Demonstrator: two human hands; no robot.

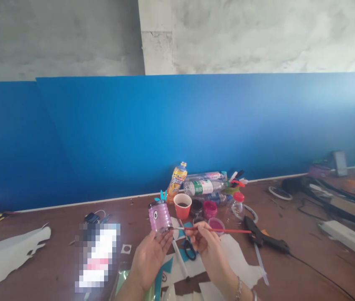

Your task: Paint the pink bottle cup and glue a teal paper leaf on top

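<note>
My left hand [150, 259] is closed around the bottom of a small purple-painted bottle [159, 216] with a drawn eye and teal ears on top, held upright above the table. My right hand [205, 241] pinches a thin red paintbrush [224, 230] lying level, its tip touching the bottle's lower right side. Below the hands lie white and teal paper cut-outs [240, 257] and black scissors [189, 248].
Behind the hands stand a red paper cup [182, 205], pink paint pots [209, 209], a yellow drink bottle [176, 181] and lying clear bottles [204, 186]. A black glue gun [263, 238] lies right. Cables and a power strip [350, 242] fill the far right. A blue board [177, 133] backs the brown table [306, 267].
</note>
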